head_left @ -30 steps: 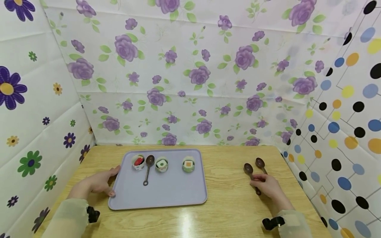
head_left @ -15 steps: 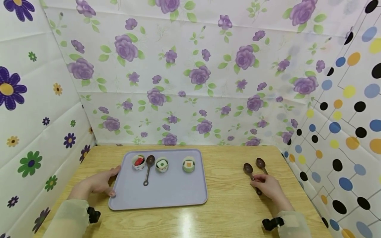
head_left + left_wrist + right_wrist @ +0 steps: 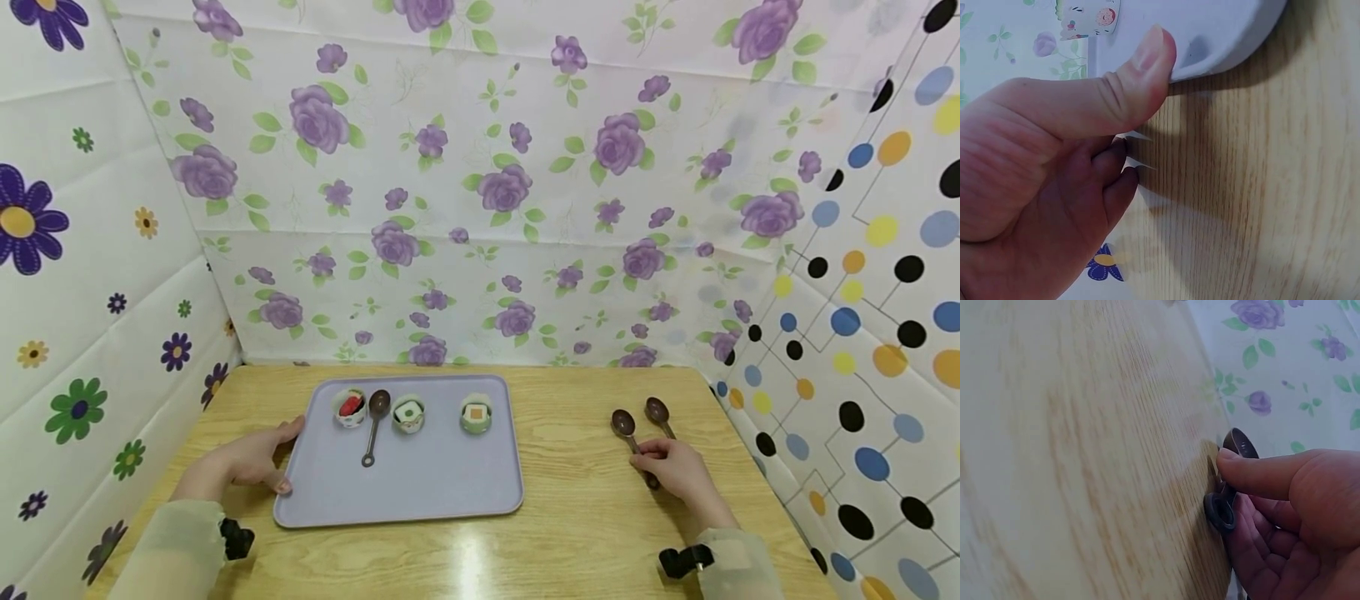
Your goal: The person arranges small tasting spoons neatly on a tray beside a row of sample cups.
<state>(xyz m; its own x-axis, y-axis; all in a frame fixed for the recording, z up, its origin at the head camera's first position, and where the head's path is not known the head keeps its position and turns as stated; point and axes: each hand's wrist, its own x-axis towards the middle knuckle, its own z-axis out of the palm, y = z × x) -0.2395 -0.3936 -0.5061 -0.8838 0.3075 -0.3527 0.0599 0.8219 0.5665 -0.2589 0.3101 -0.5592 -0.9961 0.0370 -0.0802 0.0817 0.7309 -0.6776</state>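
My left hand [image 3: 251,461] is at the left edge of a lavender tray [image 3: 420,487], fingers spread. In the left wrist view its thumb [image 3: 1147,59] lies over the tray's corner, and the other fingers are partly hidden below. On the right side of the table, my right hand [image 3: 675,473] pinches the handle of a brown measuring spoon [image 3: 623,422], bowl pointing away from me. The right wrist view shows the handle's ring end [image 3: 1219,512] below the thumb. Just right of it lies a second brown spoon [image 3: 657,410], its handle partly behind the hand.
On the tray stand three small patterned cups: one with red inside [image 3: 350,408], one with a white-and-green piece [image 3: 408,414], and one with an orange square [image 3: 476,414]. Another brown spoon [image 3: 372,429] lies between the left two. Patterned cloth walls [image 3: 480,250] surround the wooden table [image 3: 570,525].
The bowl of the spoon in my right hand has swung slightly to the left. My left hand, the tray and its contents look unchanged.
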